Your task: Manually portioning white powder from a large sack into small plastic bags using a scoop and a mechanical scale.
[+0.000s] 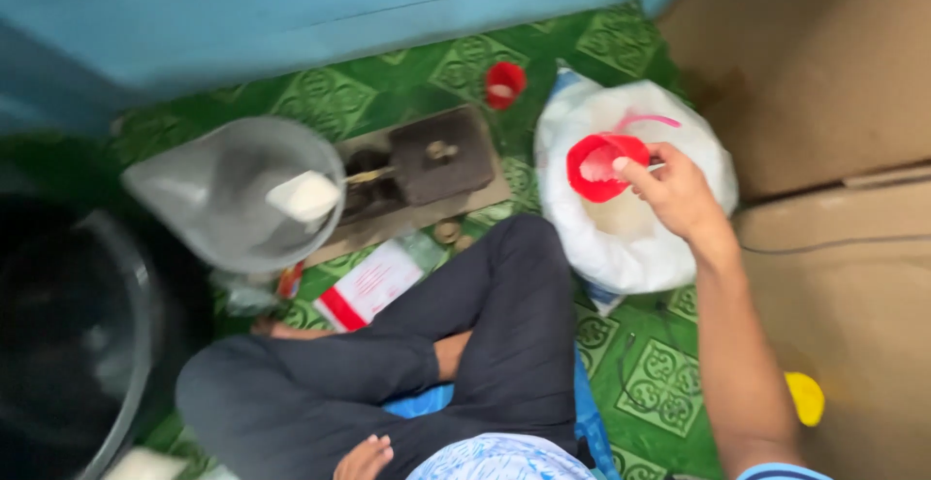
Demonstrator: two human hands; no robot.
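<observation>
The right hand (674,189) has its grip closed on a red cup (599,165) — small, round, mouth tipped sideways — held over the open white sack (635,238) on the green floor (659,373). A brown wall (824,63) crowds the sack's far side. The left hand (364,459) rests in the lap, fingers loosely curled — holding nothing.
</observation>
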